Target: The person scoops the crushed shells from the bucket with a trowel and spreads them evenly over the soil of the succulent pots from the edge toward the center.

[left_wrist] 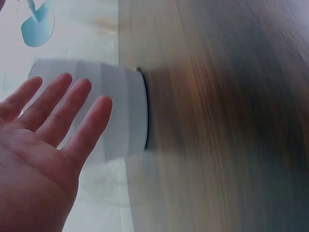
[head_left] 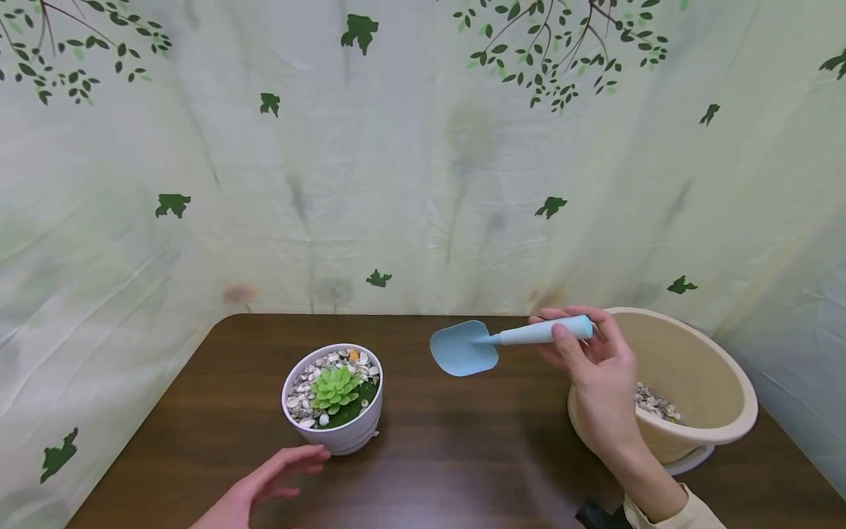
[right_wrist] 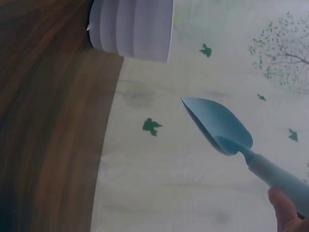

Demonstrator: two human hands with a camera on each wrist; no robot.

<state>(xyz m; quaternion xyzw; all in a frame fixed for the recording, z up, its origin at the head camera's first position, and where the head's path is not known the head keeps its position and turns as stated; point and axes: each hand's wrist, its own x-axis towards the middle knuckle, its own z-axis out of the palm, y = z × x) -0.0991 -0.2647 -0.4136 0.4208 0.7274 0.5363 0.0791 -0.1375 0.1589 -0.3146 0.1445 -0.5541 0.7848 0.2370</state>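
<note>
Gripped by the right hand (head_left: 603, 375), the trowel (head_left: 515, 336) lies right of frame centre, long axis running left toward the white pot (head_left: 350, 436); the empty, outstretched left hand (head_left: 267, 481) is nearer it, apparently not touching.

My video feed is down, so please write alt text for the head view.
A right hand holds a light blue trowel above a dark wooden table, blade toward a small white pot holding a green succulent and pebbles. The left hand is beside that pot; contact is unclear. At right stands a large beige planter with pebbles inside.
</note>
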